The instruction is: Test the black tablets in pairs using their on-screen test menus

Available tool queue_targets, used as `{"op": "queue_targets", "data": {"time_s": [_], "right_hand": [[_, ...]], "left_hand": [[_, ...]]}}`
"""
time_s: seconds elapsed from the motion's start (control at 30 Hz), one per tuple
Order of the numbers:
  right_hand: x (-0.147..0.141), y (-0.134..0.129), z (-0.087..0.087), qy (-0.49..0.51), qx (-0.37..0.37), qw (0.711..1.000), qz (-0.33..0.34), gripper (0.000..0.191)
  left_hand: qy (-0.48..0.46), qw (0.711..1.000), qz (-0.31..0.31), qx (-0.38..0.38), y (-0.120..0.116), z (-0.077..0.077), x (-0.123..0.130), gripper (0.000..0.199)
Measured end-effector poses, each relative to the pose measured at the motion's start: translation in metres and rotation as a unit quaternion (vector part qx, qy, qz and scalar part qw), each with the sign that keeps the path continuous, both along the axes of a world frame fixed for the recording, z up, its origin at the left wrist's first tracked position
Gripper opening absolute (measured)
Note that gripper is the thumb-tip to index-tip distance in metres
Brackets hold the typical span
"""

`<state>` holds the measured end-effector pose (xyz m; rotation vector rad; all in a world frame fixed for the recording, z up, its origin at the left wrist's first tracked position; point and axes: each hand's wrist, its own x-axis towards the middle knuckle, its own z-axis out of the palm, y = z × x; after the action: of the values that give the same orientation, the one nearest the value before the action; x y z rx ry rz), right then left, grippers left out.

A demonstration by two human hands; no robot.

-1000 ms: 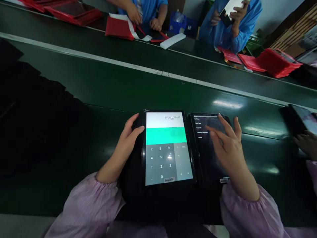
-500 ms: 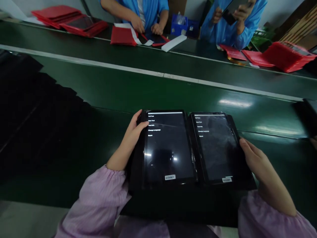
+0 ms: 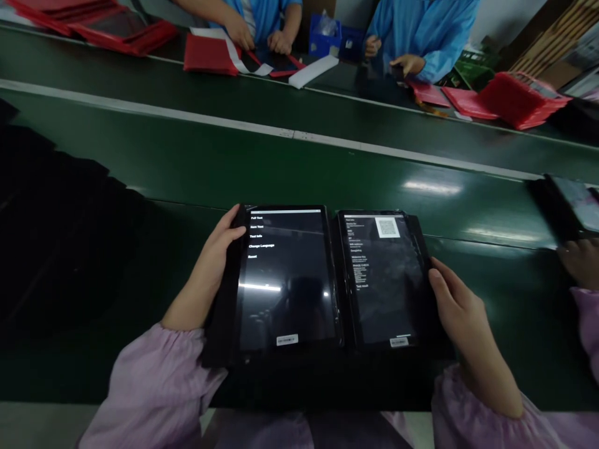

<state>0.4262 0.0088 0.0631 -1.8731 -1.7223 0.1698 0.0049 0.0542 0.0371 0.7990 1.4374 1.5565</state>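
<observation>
Two tablets with lit screens lie side by side in front of me on black backing. On the larger left tablet [image 3: 287, 287] a short test menu shows, with a small barcode label near the bottom. My left hand [image 3: 213, 262] is closed round its left edge, thumb on the front rim. The right tablet [image 3: 384, 299] shows lines of text and a QR code. At its right side, my right hand [image 3: 458, 305] grips the edge, thumb on top; the fingers underneath are hidden.
A dark stack [image 3: 60, 237] covers the left of the green bench [image 3: 262, 168]. Across a pale rail [image 3: 210, 120], two people in blue work among red pouches [image 3: 519, 100] and a white strip [image 3: 313, 72]. Another person's hand [image 3: 580, 262] is beside a device [image 3: 573, 199] at far right.
The right tablet's screen has gone from a menu to an information page with a QR code. The view has shifted slightly. Across the bench, the right-hand person has lowered a tablet.
</observation>
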Motion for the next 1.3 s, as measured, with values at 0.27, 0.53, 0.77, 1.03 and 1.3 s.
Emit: {"op": "queue_targets", "data": {"time_s": [0.27, 0.53, 0.77, 1.03, 1.3], "right_hand": [[-0.071, -0.020, 0.020, -0.094, 0.135, 0.927, 0.336, 0.033], [-0.063, -0.018, 0.014, -0.115, 0.114, 0.929, 0.333, 0.032], [-0.059, -0.015, 0.015, -0.118, 0.129, 0.932, 0.316, 0.030], [-0.055, -0.022, 0.020, -0.074, 0.149, 0.964, 0.206, 0.029], [-0.059, -0.015, 0.026, -0.073, 0.143, 0.965, 0.207, 0.029]], "left_hand": [[0.028, 0.999, 0.006, 0.040, -0.001, -0.004, -0.004, 0.046], [0.044, 0.998, 0.000, 0.044, -0.002, -0.006, -0.006, 0.040], [0.042, 0.998, -0.010, 0.040, -0.001, -0.006, -0.006, 0.050], [0.052, 0.997, -0.023, 0.055, 0.001, -0.010, -0.013, 0.059], [0.087, 0.995, -0.033, 0.043, -0.002, -0.009, -0.008, 0.069]]}}
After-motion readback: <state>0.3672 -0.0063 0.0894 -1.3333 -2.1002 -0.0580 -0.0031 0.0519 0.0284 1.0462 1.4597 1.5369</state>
